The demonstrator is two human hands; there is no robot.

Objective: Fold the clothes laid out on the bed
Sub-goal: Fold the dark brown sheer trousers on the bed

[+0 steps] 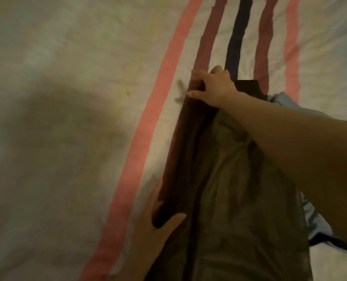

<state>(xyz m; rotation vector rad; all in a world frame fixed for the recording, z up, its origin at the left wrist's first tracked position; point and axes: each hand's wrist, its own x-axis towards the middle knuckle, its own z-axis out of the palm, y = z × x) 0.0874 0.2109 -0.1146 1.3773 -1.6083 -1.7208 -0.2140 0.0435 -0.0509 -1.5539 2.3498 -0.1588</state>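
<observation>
A long dark brown garment (229, 189) lies lengthwise on the bed, its left edge turned over into a narrow fold. My right hand (213, 86) reaches across to the garment's far end and pinches the folded edge between thumb and fingers. My left hand (158, 220) grips the same folded edge at the near end, thumb on top and fingers beneath. My right forearm crosses over the garment and hides part of its right side.
A cream bedsheet (67, 118) with pink, maroon and dark stripes (160, 78) covers the bed. A light blue garment (314, 220) lies crumpled under the brown one at the right. A shadow falls across the sheet at the left.
</observation>
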